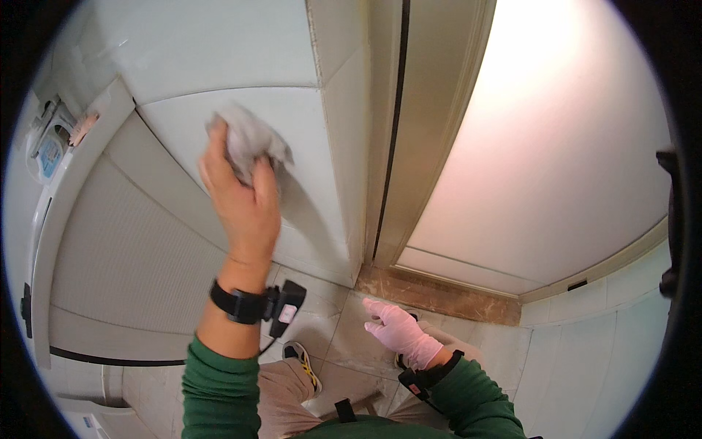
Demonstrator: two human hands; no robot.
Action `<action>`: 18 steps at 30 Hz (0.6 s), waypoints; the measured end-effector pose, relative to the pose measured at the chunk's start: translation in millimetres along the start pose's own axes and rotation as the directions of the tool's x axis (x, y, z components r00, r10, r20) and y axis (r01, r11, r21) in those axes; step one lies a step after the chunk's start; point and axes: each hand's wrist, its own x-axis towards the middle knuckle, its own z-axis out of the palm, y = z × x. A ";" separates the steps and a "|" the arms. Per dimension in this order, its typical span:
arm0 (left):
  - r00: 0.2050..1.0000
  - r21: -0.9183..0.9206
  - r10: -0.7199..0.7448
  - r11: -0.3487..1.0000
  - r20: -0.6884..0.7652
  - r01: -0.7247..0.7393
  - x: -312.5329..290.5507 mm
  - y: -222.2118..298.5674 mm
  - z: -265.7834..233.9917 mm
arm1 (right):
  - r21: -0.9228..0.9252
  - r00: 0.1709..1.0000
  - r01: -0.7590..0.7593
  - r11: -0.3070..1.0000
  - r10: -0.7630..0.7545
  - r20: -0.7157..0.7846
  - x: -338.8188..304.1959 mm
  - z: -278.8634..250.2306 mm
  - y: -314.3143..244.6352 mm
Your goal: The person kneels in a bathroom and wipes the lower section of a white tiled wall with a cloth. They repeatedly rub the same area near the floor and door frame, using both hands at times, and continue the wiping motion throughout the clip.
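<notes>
Head view: the bare left hand grips a pale grey fabric cloth, apparently bunched for a firm hold, at the glossy white tiled wall; contact is unclear. The pink-gloved right hand, apparently empty and loosely spread, hangs low, perhaps for balance, near the brown marbled stone threshold.

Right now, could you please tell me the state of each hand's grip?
Left hand: closed on a gray cloth.
Right hand, pink-gloved: loosely open, nothing visible in its grip.
</notes>
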 end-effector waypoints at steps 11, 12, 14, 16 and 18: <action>0.969 0.111 -0.036 0.994 0.243 0.009 -51.5 48.1 5.0 | -0.088 1.000 0.002 0.996 -0.004 -0.021 -5.4 -4.2 6.9; 0.970 0.136 -0.001 0.990 0.244 -0.033 -41.0 50.1 2.4 | -0.102 0.999 0.018 0.995 -0.020 -0.025 -5.7 -4.4 7.0; 0.973 0.159 0.063 0.982 0.224 -0.100 -9.3 53.9 -2.1 | -0.113 1.000 -0.004 0.994 0.002 -0.016 -5.4 -5.0 7.4; 0.974 0.109 0.119 0.984 0.194 -0.142 18.7 55.7 -2.1 | -0.148 1.000 -0.016 0.989 0.013 -0.019 -5.0 -6.0 7.6; 0.973 0.105 0.158 0.979 0.169 -0.177 25.5 62.3 -5.7 | -0.153 0.999 -0.038 0.987 0.035 -0.024 -5.2 -7.5 7.8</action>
